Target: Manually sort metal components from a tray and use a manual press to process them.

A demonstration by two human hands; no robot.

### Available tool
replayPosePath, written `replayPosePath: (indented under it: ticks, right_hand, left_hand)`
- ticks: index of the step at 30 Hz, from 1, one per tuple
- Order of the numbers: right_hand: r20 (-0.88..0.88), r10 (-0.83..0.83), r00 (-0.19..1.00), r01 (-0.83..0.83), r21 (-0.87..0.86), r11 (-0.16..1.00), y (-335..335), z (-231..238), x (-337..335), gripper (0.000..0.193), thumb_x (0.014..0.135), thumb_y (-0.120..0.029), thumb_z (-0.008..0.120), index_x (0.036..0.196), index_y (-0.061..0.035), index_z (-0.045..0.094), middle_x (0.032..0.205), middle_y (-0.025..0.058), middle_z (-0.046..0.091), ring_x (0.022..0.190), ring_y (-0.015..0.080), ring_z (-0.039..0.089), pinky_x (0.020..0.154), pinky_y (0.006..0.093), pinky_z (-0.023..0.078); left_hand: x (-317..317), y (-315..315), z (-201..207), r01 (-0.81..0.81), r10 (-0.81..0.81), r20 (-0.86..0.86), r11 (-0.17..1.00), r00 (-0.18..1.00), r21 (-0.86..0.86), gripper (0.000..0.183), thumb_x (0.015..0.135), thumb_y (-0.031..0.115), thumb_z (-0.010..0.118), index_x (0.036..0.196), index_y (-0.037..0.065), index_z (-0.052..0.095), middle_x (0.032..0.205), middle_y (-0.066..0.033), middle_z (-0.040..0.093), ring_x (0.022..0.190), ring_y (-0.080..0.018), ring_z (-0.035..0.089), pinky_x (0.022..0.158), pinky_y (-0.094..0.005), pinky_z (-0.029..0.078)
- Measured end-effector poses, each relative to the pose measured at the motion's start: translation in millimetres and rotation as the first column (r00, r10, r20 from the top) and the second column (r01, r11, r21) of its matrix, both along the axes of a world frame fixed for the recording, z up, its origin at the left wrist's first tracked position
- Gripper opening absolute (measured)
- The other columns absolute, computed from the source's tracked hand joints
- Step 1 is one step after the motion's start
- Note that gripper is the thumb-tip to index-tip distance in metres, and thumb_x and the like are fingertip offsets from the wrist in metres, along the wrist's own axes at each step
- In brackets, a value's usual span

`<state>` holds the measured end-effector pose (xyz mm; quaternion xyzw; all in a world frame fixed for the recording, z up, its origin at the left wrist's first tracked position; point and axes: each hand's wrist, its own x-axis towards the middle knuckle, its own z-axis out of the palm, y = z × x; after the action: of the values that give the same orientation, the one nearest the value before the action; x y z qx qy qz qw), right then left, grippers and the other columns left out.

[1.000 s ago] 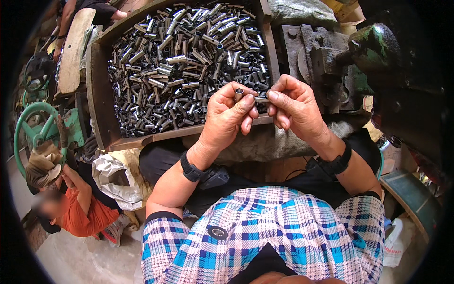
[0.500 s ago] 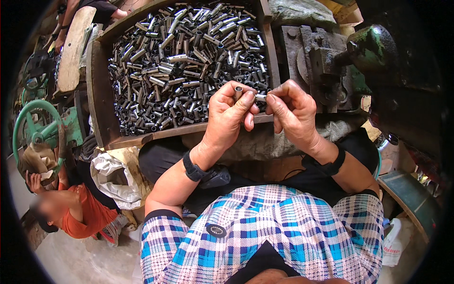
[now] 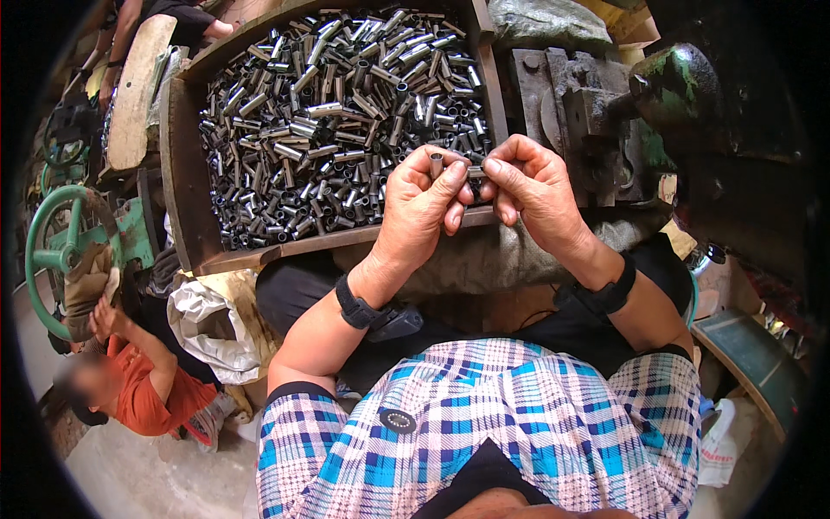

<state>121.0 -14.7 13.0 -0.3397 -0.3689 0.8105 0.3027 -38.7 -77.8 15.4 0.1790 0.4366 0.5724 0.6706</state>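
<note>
My left hand (image 3: 415, 208) is closed around a short metal tube (image 3: 437, 163), whose open end points up between thumb and curled fingers. A second small metal tube (image 3: 475, 172) lies sideways between my two hands, with my left fingertips at one end. At its other end, the thumb and forefinger of my right hand (image 3: 538, 186) pinch it. Both hands are above the near right corner of a wooden tray (image 3: 346, 237) heaped with similar short metal tubes (image 3: 303, 130). My fingers partly cover both held tubes.
Dark, greasy machinery (image 3: 596, 112) stands right of the tray, with a heavy green-black machine part (image 3: 683, 82) above it. To the left are a white sack (image 3: 207, 324) and a green handwheel (image 3: 73, 233). A person in orange (image 3: 164, 389) works at the wheel.
My right hand has shifted slightly left and up, closer to my left hand. My left hand stays nearly still. The person at the handwheel has moved their arms.
</note>
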Motion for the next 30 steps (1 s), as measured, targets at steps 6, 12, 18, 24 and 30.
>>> replayPosePath:
  ticks: [6,12,18,24,30]
  right_hand:
    - [0.121,0.01,0.993,-0.029,0.158,0.987,-2.2,3.0,-2.0,0.009,0.089,-0.009,0.057,0.089,-0.0006,0.053,0.069,0.0054,0.06,0.046,0.0038,0.051,0.04,0.015,0.04]
    - [0.157,-0.08,0.984,0.034,0.28,0.959,-17.7,3.9,-6.9,0.009,0.09,-0.007,0.055,0.087,0.0,0.051,0.067,0.0034,0.057,0.045,0.0028,0.049,0.039,0.0159,0.038]
    - [0.109,0.037,0.993,-0.045,0.071,0.996,1.1,8.9,-1.0,0.017,0.089,-0.017,0.059,0.089,-0.0003,0.056,0.064,0.0041,0.059,0.045,0.0032,0.051,0.038,0.0164,0.038]
    - [0.338,0.052,0.94,-0.139,0.238,0.961,-1.3,13.1,0.2,0.027,0.092,-0.025,0.056,0.079,-0.0019,0.061,0.062,0.0014,0.057,0.049,0.004,0.05,0.042,0.0181,0.039]
    - [0.314,0.06,0.948,-0.202,0.444,0.873,-11.9,13.0,-6.0,0.026,0.091,-0.024,0.056,0.08,-0.001,0.06,0.059,0.0001,0.054,0.052,0.0048,0.05,0.047,0.0216,0.039]
  left_hand:
    - [-2.3,-1.8,-2.5,-0.003,0.0,-0.097,1.0,0.995,-0.029,0.015,0.09,0.016,0.058,0.096,0.003,0.054,0.067,-0.0049,0.059,0.044,-0.005,0.049,0.038,-0.0157,0.038]
    - [2.8,-3.2,-6.0,0.001,-0.001,-0.059,1.0,0.998,0.007,0.015,0.09,0.016,0.058,0.096,0.003,0.054,0.067,-0.0056,0.059,0.044,-0.0058,0.05,0.038,-0.0164,0.038]
    - [-2.7,-0.7,-1.3,0.038,-0.038,0.014,0.999,0.999,-0.006,0.014,0.091,0.016,0.057,0.096,0.003,0.054,0.067,-0.006,0.059,0.044,-0.0067,0.05,0.038,-0.016,0.038]
    - [-7.2,4.5,0.5,0.065,-0.065,-0.054,0.998,0.996,0.007,0.017,0.09,0.021,0.058,0.093,0.004,0.055,0.061,0.0013,0.05,0.041,-0.0025,0.04,0.036,-0.0144,0.029]
    - [-8.2,13.3,-0.7,-0.04,0.038,-0.043,0.998,0.998,-0.048,0.023,0.092,0.027,0.054,0.091,0.004,0.057,0.058,0.0059,0.043,0.044,-0.0006,0.035,0.039,-0.0159,0.026]
